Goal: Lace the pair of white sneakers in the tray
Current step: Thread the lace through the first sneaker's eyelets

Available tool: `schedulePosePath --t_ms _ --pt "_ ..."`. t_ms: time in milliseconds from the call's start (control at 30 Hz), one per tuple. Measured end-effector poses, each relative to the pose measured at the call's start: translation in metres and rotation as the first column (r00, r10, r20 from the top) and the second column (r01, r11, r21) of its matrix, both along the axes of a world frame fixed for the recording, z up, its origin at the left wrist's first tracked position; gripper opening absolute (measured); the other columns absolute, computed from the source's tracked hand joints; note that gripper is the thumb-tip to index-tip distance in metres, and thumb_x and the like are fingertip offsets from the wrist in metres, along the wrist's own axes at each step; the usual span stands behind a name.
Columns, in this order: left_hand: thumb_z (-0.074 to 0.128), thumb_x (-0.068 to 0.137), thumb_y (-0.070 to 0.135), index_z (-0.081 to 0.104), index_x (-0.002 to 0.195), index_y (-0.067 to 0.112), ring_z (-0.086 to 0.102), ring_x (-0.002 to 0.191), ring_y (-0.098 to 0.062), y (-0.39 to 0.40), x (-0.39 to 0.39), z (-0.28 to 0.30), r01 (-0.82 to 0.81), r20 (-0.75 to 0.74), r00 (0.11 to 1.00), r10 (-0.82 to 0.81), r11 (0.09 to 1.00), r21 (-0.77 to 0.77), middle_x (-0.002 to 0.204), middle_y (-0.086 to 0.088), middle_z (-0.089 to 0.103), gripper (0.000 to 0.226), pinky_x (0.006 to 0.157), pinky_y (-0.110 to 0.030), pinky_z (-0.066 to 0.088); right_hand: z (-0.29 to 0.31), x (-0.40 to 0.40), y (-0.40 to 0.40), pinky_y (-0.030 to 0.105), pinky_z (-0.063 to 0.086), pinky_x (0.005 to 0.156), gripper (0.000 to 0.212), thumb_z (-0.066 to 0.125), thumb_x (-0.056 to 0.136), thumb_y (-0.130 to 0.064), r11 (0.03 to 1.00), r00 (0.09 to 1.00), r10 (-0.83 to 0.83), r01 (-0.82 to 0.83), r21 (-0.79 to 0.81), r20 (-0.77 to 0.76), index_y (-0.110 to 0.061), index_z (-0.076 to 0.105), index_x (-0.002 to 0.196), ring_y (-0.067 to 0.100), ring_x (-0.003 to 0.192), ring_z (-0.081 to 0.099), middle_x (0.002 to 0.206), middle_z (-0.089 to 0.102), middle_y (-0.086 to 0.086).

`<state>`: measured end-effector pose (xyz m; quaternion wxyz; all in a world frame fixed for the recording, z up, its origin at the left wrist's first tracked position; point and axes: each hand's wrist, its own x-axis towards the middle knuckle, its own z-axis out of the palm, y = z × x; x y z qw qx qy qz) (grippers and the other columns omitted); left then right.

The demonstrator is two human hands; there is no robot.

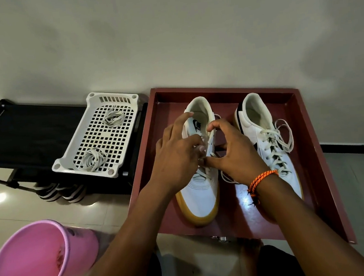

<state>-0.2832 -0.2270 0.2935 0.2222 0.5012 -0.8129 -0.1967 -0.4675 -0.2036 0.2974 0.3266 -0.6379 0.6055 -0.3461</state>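
Note:
Two white sneakers with gum soles stand side by side, toes towards me, in a dark red tray [324, 169]. The right sneaker [262, 130] has a white lace through its eyelets, with loose ends lying beside it. Over the middle of the left sneaker [200, 193] both my hands work. My left hand [178, 155] has its fingers curled at the eyelets and pinches the white lace [201, 171]. My right hand [231, 153] grips the sneaker's right eyelet flap between thumb and curled fingers. The hands hide most of this sneaker's lacing.
A white perforated basket [68, 161] with two bundles of white laces sits on a black rack [29, 133] left of the tray. Striped shoes [60, 192] stand beneath it. A pink bucket [33, 261] lies at the lower left. A wall rises close behind.

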Motion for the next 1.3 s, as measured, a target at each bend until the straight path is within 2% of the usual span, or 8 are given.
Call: schedulePosePath --t_ms 233,367,500,700,867,1000,1167,1300 --pt "0.062 0.1 0.018 0.073 0.096 0.022 0.052 0.133 -0.013 -0.013 0.004 0.006 -0.184 -0.36 0.917 0.17 0.983 -0.006 0.153 0.004 0.045 0.013 0.098 -0.048 0.054 0.002 -0.001 0.0 0.024 0.057 0.073 0.069 0.099 0.069 -0.028 1.0 1.0 0.003 -0.003 0.025 -0.009 -0.037 0.052 0.12 0.005 0.087 0.067 0.117 0.064 -0.013" --pt "0.057 0.096 0.02 0.069 0.116 0.036 0.04 0.147 -0.021 -0.007 0.004 0.01 -0.103 -0.189 0.978 0.093 0.994 -0.045 0.16 0.008 0.039 0.028 0.109 -0.056 0.045 0.002 -0.001 0.0 0.034 0.06 0.081 0.07 0.098 0.069 -0.029 1.0 1.0 -0.005 0.005 0.016 -0.011 -0.037 0.052 0.121 0.006 0.097 0.067 0.12 0.063 -0.015" --pt "0.066 0.098 0.034 0.074 0.103 0.035 0.025 0.156 -0.028 0.002 -0.003 0.001 -0.017 0.023 1.0 0.017 1.0 -0.015 0.172 0.008 0.024 0.01 0.115 -0.062 0.036 0.003 0.001 0.0 0.037 0.061 0.084 0.066 0.094 0.071 -0.028 1.0 1.0 -0.001 0.001 0.01 0.001 -0.037 0.052 0.121 0.009 0.098 0.069 0.119 0.064 -0.013" --pt "0.058 0.099 0.035 0.072 0.096 0.028 0.044 0.143 -0.029 -0.01 0.004 0.008 -0.15 -0.142 0.979 0.143 0.988 -0.039 0.164 0.005 0.036 0.015 0.104 -0.058 0.048 0.003 -0.001 -0.001 0.015 0.054 0.08 0.07 0.098 0.07 -0.029 1.0 1.0 0.002 -0.002 0.019 -0.009 -0.038 0.052 0.122 0.002 0.105 0.064 0.123 0.062 -0.016" --pt "0.067 0.096 0.023 0.074 0.105 0.041 0.035 0.152 -0.028 -0.004 0.002 0.008 -0.055 -0.029 0.998 0.053 0.996 -0.069 0.166 0.008 0.035 0.021 0.113 -0.062 0.039 0.001 -0.001 0.0 0.035 0.06 0.086 0.068 0.096 0.071 -0.026 1.0 1.0 -0.007 0.007 0.018 -0.011 -0.038 0.052 0.122 0.007 0.106 0.066 0.122 0.062 -0.014" --pt "0.067 0.097 0.029 0.076 0.105 0.033 0.022 0.157 -0.027 0.005 -0.008 -0.003 0.002 0.034 0.999 -0.002 1.0 0.01 0.173 0.008 0.025 0.013 0.117 -0.069 0.03 0.002 0.0 0.0 0.041 0.062 0.083 0.064 0.091 0.073 -0.023 1.0 1.0 -0.002 0.003 0.023 -0.012 -0.038 0.052 0.12 0.012 0.099 0.07 0.119 0.063 -0.011" --pt "0.054 0.097 0.037 0.074 0.095 0.031 0.042 0.146 -0.028 -0.006 -0.004 0.005 -0.119 -0.081 0.99 0.116 0.992 -0.029 0.165 0.01 0.037 0.021 0.107 -0.06 0.044 0.004 0.0 -0.001 0.035 0.059 0.09 0.072 0.098 0.068 -0.026 1.0 1.0 0.005 -0.005 0.026 0.006 -0.039 0.053 0.122 0.008 0.11 0.065 0.124 0.062 -0.015" --pt "0.056 0.098 0.025 0.067 0.109 0.035 0.042 0.146 -0.026 -0.009 0.002 0.007 -0.148 -0.098 0.985 0.14 0.986 -0.081 0.16 0.008 0.044 0.019 0.11 -0.058 0.042 0.004 -0.001 -0.001 0.035 0.06 0.089 0.074 0.099 0.068 -0.026 0.999 1.0 0.015 -0.016 0.047 0.011 -0.041 0.052 0.123 0.008 0.108 0.065 0.127 0.06 -0.015"
